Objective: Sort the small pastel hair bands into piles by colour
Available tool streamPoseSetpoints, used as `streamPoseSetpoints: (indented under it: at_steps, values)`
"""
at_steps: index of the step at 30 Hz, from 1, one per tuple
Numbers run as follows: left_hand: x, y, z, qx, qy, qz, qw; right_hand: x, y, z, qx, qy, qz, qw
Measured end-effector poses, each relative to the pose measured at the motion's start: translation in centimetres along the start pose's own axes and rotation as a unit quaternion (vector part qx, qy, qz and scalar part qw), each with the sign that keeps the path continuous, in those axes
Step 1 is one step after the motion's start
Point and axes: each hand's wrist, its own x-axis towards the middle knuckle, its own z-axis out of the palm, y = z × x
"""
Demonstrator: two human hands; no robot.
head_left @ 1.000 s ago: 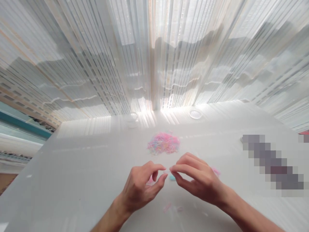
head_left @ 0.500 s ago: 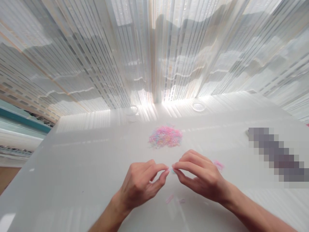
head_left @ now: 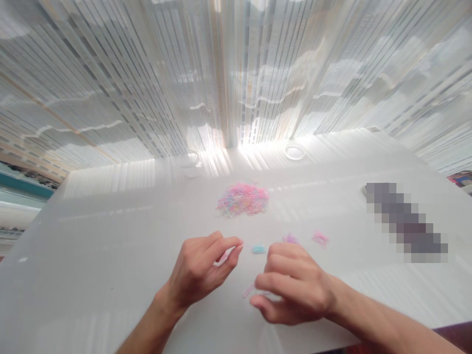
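My left hand [head_left: 204,268] is closed in a pinch, thumb and forefinger tips together. Whatever is between those tips is too small to make out. A bit of pink shows through the gap behind its fingers. To the right, my right hand [head_left: 295,285] is lowered close to the table, with its thumb slightly apart from the curled fingers and nothing seen in them. Beside its fingertips lies a pale pink rubber band [head_left: 248,291], partly hidden. Small bunches of rubber bands lie just beyond the hands: turquoise [head_left: 258,249], purple [head_left: 290,238] and pink [head_left: 320,239].
A larger heap of mixed pastel rubber bands [head_left: 243,199] lies farther back on the white table [head_left: 140,246]. Two clear round items, a left one [head_left: 189,159] and a right one [head_left: 295,153], stand near the curtain [head_left: 228,73]. A pixelated dark object [head_left: 405,221] lies at the right.
My right hand has moved away from my left fingertips, down toward the near pale pink band, and its pinch has loosened. The turquoise and purple bunches now show. The view has shifted slightly.
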Motion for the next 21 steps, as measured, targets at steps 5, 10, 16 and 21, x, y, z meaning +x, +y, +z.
streamPoseSetpoints:
  at_steps: [5,10,16,21]
  values:
    - [-0.1,0.1,0.7,-0.001,-0.022,0.019,1.000,-0.8,-1.5,0.4,0.004,-0.119,-0.150,0.982]
    - [0.7,1.1,1.6,0.014,-0.071,0.033,0.997,-1.5,4.0,-5.9,-0.138,-0.117,-0.075,0.981]
    - [3.7,1.7,3.5,0.029,-0.187,0.060,0.980,-3.3,10.2,-9.4,-0.176,-0.097,0.103,0.974]
    - [6.1,1.1,5.1,-0.010,-0.261,0.043,0.964,-4.3,10.7,-10.0,-0.112,-0.113,0.214,0.964]
